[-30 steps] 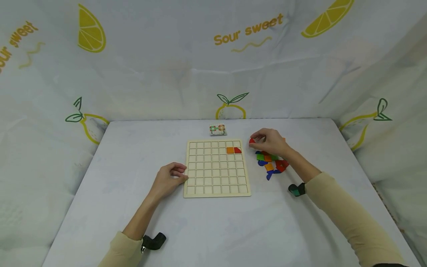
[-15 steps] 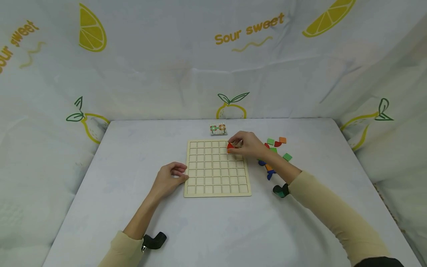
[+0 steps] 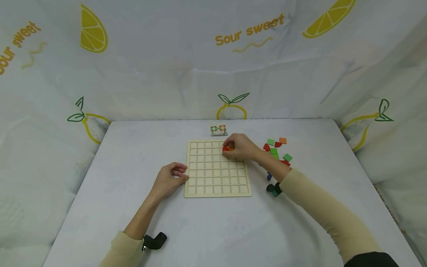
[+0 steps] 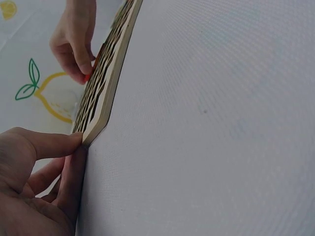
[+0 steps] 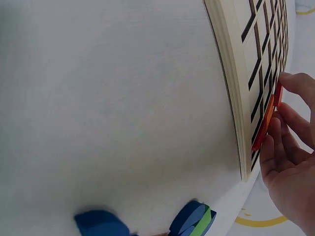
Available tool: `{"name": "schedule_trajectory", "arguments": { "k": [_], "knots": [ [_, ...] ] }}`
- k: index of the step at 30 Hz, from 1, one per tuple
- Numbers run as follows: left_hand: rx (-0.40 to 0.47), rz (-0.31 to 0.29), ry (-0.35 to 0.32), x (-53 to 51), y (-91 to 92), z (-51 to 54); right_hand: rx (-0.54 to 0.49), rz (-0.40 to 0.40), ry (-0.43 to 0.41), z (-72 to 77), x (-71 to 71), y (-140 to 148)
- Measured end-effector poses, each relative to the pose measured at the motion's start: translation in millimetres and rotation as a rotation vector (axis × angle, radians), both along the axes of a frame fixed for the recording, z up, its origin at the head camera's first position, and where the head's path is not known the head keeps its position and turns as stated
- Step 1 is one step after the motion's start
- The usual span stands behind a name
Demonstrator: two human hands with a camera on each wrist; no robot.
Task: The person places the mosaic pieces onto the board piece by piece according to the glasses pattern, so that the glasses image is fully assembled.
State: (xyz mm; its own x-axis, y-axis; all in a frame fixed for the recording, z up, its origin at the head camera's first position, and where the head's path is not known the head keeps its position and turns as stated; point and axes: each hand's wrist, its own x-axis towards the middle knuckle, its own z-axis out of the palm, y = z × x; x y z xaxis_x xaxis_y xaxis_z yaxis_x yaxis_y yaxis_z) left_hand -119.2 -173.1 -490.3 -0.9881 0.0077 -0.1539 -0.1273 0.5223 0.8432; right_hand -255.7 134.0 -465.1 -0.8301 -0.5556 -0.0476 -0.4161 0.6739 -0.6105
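Observation:
A pale wooden grid board (image 3: pixel 213 174) lies flat on the table. My left hand (image 3: pixel 171 180) holds its left edge; in the left wrist view the thumb tip touches the board near a corner. Over the board's upper right, my right hand (image 3: pixel 245 146) pinches a small red piece (image 5: pixel 278 93) between thumb and index finger, low against the grid. An orange square tile (image 5: pixel 268 115) lies in the grid beside it, with another red piece (image 5: pixel 258 141) on its other side. In the head view, my fingers partly cover these pieces.
Right of the board lie loose green, red, orange and blue tiles, among them a green one (image 3: pixel 287 157) and an orange one (image 3: pixel 282 140). A small patterned card stack (image 3: pixel 218 129) sits behind the board. White lemon-printed cloth (image 3: pixel 166 74) hangs behind the table.
My right hand has carried the red piece left from the loose tiles to the board, then slightly further left beside the orange tile. My left hand has stayed at the board's edge.

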Motion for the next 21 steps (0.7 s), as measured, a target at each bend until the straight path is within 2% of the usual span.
{"name": "schedule_trajectory", "arguments": {
  "k": [21],
  "knots": [
    [0.003, -0.004, 0.011, -1.3, -0.2, -1.6, 0.038, 0.02, 0.04, 1.0, -1.0, -4.0]
  ]
}}
